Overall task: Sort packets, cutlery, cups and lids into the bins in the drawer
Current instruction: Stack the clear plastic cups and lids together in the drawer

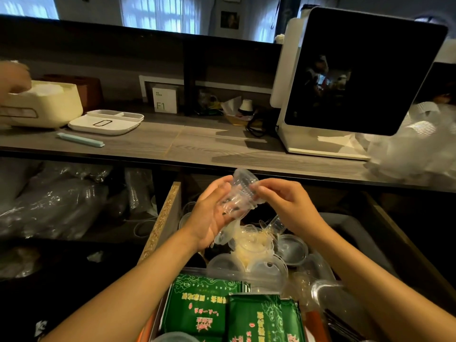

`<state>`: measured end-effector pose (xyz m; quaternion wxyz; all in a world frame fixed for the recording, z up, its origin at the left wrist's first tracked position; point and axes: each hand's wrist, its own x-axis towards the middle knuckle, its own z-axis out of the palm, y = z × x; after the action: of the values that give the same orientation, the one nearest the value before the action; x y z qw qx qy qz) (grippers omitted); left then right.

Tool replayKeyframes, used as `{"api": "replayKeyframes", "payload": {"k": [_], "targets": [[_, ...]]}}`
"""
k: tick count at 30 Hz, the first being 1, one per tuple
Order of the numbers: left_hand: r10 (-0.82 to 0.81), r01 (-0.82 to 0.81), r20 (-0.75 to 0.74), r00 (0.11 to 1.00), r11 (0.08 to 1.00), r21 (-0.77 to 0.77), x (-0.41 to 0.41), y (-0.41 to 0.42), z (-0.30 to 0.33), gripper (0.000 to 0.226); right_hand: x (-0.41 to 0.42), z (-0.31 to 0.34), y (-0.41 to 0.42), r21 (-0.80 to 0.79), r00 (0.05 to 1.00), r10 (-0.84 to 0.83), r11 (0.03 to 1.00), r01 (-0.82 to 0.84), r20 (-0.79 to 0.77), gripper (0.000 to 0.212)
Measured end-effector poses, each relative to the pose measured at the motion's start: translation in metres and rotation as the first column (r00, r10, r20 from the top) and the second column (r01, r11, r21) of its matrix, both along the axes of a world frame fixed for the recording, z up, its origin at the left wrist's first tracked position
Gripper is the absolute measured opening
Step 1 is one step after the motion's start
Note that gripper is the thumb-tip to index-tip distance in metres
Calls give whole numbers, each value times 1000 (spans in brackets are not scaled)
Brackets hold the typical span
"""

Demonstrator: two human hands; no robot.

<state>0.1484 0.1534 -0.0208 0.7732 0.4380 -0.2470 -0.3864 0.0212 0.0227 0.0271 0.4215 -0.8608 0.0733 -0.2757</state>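
A stack of small clear plastic cups (240, 191) is held up above the open drawer (162, 218), lying across the palm of my left hand (212, 211). My right hand (283, 201) pinches the stack's upper right end with its fingertips. Below them, inside the drawer, lie several loose clear cups and lids (261, 253) in a heap. Green printed packets (229, 312) fill a clear bin (197, 270) at the drawer's near end. Dark cutlery (345, 327) shows at the lower right edge.
A wooden counter (187, 141) runs above the drawer with a white tray (106, 122), a pale blue pen-like stick (80, 140), a cream container (47, 104) and a dark screen on a white stand (357, 77). Another person's hand (12, 77) reaches in at far left. Bagged plastic ware (61, 198) fills the shelf to the left.
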Motion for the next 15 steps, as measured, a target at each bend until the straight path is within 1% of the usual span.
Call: {"api": "replayKeyframes", "payload": {"k": [1, 3, 6, 8, 9, 12, 15], "targets": [[-15, 15, 8, 1000, 1000, -5, 0, 0, 0, 59, 0, 0, 2, -11, 998, 49, 999, -50, -47, 19], [-57, 57, 21, 998, 998, -11, -2, 2, 1, 58, 2, -2, 7, 14, 986, 135, 991, -134, -102, 22], [-82, 81, -15, 997, 996, -37, -5, 4, 4, 49, 2, -2, 11, 106, 963, 242, 967, -230, -117, 26], [-75, 74, -12, 997, 996, -41, -6, 4, 5, 45, 2, 0, 11, 153, 946, 297, 949, -277, -129, 26], [-68, 68, 2, 998, 997, -33, -6, 3, 4, 45, 2, 0, 10, 123, 944, 298, 951, -282, -142, 23], [-42, 42, 25, 999, 999, -5, -4, 0, 0, 48, 6, -6, 8, -146, 971, 178, 969, -201, -157, 17], [-65, 65, 0, 998, 998, -14, -3, 0, -3, 55, 9, -10, 8, -324, 983, 144, 930, -173, -112, 15]]}}
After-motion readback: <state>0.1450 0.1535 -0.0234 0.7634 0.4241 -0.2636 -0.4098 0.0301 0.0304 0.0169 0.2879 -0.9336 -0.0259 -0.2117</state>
